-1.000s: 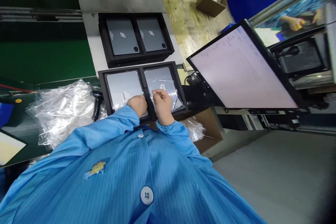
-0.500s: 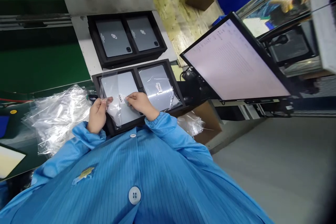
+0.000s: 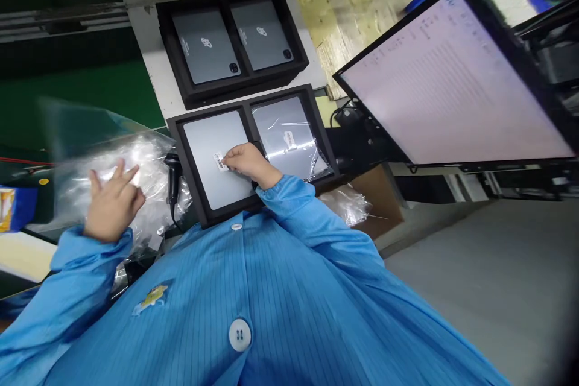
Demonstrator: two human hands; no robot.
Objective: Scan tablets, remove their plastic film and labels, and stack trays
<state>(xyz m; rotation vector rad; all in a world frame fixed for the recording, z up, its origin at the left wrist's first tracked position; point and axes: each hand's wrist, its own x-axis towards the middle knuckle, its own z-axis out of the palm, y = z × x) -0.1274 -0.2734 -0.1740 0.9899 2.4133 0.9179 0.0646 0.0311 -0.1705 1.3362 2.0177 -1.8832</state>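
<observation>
My right hand [image 3: 249, 163] pinches the edge of a white barcode label [image 3: 220, 161] on a bare grey tablet [image 3: 217, 187]. That tablet lies in the left compartment of a black foam tray [image 3: 325, 148]. The right compartment holds another tablet in clear wrap [image 3: 280, 126], also bearing a label. My left hand [image 3: 111, 205] is open, fingers spread, over a pile of clear plastic bags [image 3: 151, 163]. A blurred clear bag [image 3: 85, 123] hangs just beyond its fingertips. Between that hand and the tray sits a black handheld scanner [image 3: 173, 181].
Behind the near tray is a second black tray [image 3: 194, 96] with two grey tablets showing their logos. A monitor [image 3: 443, 84] leans in at the right. Below it, a cardboard box [image 3: 384, 205] contains crumpled plastic. A blue box [image 3: 27, 208] is at far left.
My left hand has moved left from the tablet, carrying off the clear bag and letting it go over the pile. My right hand stays at the label. The view has shifted.
</observation>
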